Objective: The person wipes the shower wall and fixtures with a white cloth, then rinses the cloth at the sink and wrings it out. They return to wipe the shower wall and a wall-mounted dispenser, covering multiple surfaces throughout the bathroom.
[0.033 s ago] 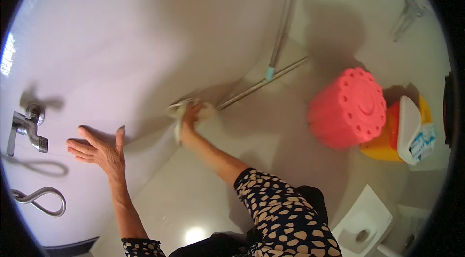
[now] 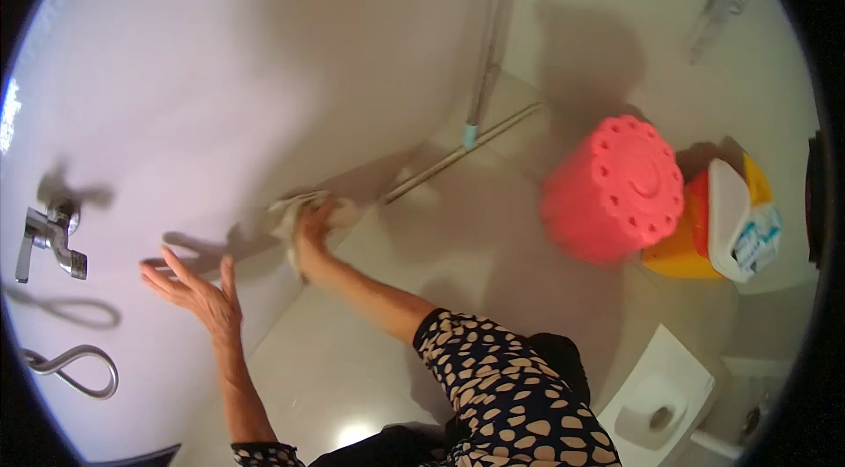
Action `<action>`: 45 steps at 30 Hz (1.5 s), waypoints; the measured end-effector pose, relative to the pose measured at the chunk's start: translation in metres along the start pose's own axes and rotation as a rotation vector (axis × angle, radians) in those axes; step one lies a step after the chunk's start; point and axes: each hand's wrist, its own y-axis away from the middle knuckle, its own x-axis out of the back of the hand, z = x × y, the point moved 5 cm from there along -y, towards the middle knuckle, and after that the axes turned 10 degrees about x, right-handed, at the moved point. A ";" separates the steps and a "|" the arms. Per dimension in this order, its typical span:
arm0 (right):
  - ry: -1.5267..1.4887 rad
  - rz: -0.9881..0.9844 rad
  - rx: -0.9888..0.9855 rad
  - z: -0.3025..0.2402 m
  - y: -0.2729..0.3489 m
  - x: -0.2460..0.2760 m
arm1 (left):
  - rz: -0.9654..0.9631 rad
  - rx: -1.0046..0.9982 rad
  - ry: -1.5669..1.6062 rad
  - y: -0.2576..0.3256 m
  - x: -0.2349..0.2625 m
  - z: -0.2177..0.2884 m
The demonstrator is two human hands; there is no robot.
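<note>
Soft, fairly dim indoor light falls from above, casting clear shadows of the metal tap and the left hand on the pale wall. A glare spot shines on the floor. The round pink plastic stool is motion-blurred; fisheye bending and black corners frame everything.

left hand splayed flat, right hand gripping
</note>
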 end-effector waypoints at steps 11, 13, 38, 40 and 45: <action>0.795 -1.019 1.335 -0.097 0.168 0.022 | -0.850 1.230 1.727 0.089 -0.011 0.024; 0.677 -1.053 1.327 -0.105 0.167 0.019 | -0.853 1.242 1.899 0.084 -0.020 0.028; 1.064 -1.193 1.572 -0.165 0.144 0.077 | -0.589 -0.075 0.096 0.097 -0.091 -0.028; 1.069 -1.228 1.575 -0.180 0.160 0.082 | -0.369 -0.358 -0.158 0.128 -0.063 -0.030; 0.879 -1.063 1.668 -0.223 0.179 0.079 | -0.222 -0.019 0.192 0.082 0.020 -0.024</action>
